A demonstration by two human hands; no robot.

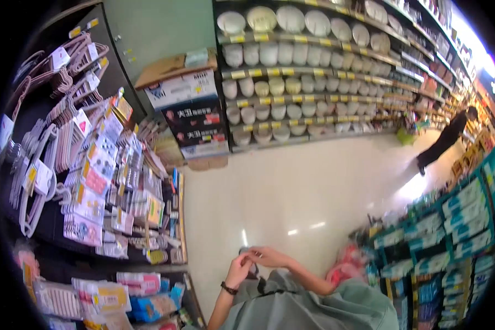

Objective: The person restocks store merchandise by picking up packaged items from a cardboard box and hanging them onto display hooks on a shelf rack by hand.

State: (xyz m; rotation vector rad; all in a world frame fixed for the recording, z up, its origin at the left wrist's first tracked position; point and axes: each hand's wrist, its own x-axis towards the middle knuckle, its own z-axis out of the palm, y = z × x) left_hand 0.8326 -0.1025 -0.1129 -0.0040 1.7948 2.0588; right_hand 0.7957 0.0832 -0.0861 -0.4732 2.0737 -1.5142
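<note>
My left hand (238, 270), with a dark bracelet (229, 288) at the wrist, is in front of my body at the bottom middle of the view. Its fingers are closed and meet those of my right hand (270, 257). The right hand's fingers are bent in a pinch against the left. Whatever may be between them is too small or hidden to make out. Below both hands are my grey-green clothing (291, 302) and a dark strap or cord (262, 286). A shoe tip seems to show just behind the fingers.
Hangers (66, 132) and small packaged goods (93, 181) hang on the left rack. Stacked cartons (192, 118) stand at the back beside shelves of bowls (280, 55). Packaged goods (462, 214) fill the right side. A person in dark clothes (446, 137) stands far down the aisle floor (258, 198).
</note>
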